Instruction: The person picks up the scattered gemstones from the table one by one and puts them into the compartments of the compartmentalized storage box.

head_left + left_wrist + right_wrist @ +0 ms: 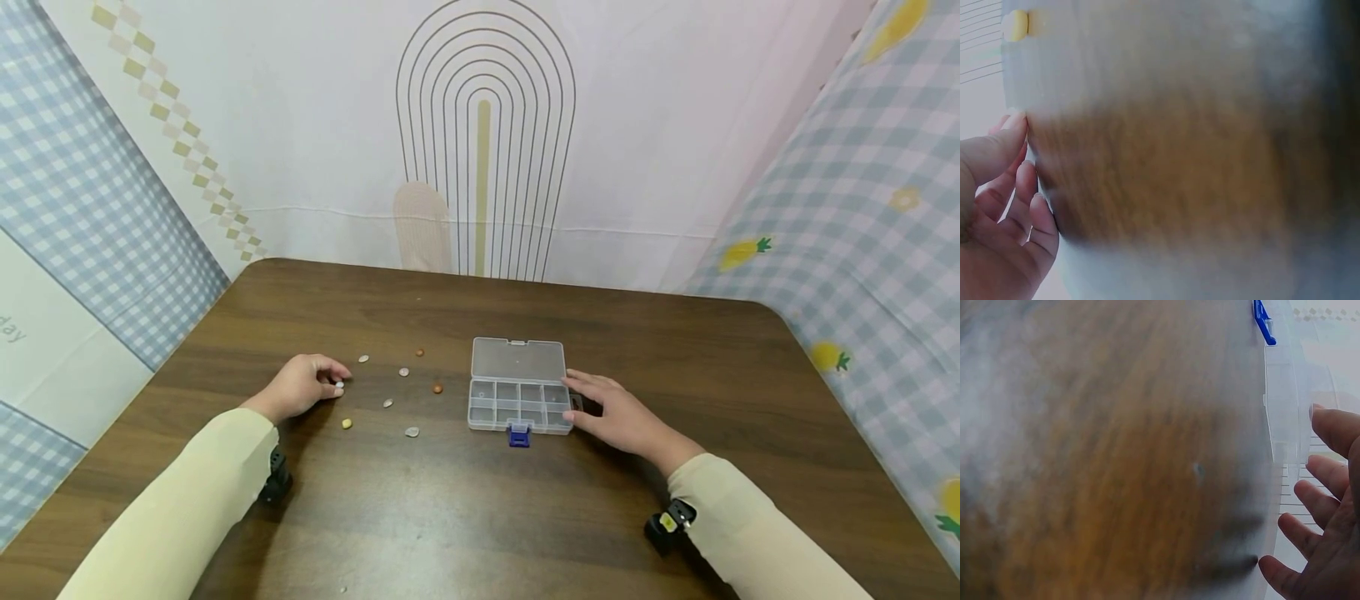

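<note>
At the left of the table, my left hand point(303, 387) pinches a small white pebble-like piece point(340, 384) between thumb and fingertips. In the left wrist view, the left hand point(1007, 206) has its thumb against the index finger, the other fingers bent. A clear plastic compartment box point(495, 415) lies with its lid point(517, 360) folded back and its blue latch point(519, 437) hanging at the front. Beside its right end is my right hand point(615, 417), thumb and fingertips at the box's edge. The right wrist view shows the right hand's point(1329, 506) fingers spread.
Several small pieces lie between the left hand and the box: a yellow one point(347, 423), brown ones point(437, 388) and pale ones point(412, 432). A tiny white speck point(343, 590) is near the front. Patterned cloth point(322, 125) hangs behind the table point(420, 517).
</note>
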`<state>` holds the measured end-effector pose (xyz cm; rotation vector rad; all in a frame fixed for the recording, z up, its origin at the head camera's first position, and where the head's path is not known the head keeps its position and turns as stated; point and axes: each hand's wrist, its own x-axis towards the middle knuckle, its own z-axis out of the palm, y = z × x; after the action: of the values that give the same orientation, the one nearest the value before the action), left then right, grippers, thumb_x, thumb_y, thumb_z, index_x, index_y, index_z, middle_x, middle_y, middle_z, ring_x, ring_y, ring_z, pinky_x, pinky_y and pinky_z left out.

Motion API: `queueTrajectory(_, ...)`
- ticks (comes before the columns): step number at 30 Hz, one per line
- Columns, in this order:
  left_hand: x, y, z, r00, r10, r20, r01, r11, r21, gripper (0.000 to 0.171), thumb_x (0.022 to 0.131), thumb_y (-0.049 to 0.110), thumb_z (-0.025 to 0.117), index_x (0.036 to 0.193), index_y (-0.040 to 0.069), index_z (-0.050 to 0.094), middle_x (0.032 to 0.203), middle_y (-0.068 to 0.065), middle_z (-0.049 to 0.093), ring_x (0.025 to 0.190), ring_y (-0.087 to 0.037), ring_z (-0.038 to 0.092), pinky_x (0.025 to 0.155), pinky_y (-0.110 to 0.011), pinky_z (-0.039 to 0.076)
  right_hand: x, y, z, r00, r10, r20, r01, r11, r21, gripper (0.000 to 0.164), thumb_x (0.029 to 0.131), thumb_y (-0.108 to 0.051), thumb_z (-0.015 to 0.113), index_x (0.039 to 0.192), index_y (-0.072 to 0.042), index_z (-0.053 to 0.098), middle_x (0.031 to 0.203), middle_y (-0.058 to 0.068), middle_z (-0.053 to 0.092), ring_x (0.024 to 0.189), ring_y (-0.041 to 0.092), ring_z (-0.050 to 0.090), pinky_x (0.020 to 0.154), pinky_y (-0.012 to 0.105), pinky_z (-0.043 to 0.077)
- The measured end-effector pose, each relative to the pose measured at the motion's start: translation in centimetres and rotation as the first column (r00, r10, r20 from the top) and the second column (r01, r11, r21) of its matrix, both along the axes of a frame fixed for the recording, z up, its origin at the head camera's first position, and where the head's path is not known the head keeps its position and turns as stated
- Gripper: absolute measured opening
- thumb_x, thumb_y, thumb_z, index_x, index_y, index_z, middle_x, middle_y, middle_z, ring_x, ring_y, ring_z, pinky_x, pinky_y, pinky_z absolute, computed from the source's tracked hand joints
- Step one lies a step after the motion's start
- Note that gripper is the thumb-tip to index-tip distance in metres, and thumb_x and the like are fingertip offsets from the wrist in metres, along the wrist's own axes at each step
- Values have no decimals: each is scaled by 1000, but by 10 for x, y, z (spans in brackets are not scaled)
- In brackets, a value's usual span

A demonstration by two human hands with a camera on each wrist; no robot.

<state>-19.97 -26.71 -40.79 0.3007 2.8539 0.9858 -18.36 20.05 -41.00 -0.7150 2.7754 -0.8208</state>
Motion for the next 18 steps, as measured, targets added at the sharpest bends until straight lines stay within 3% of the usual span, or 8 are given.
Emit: queueTrajectory(18, 4, 1, 3, 1000, -15, -15, 14, 1000, -28, 10, 85, -3, 67, 95, -2, 71, 88, -10, 64, 83, -20, 57, 74, -36, 48, 0, -1, 1, 1000, 16, -23, -17, 1000, -7, 59, 93, -31, 64, 143, -5, 46, 149, 15, 40, 137, 42, 31, 108, 61, 28)
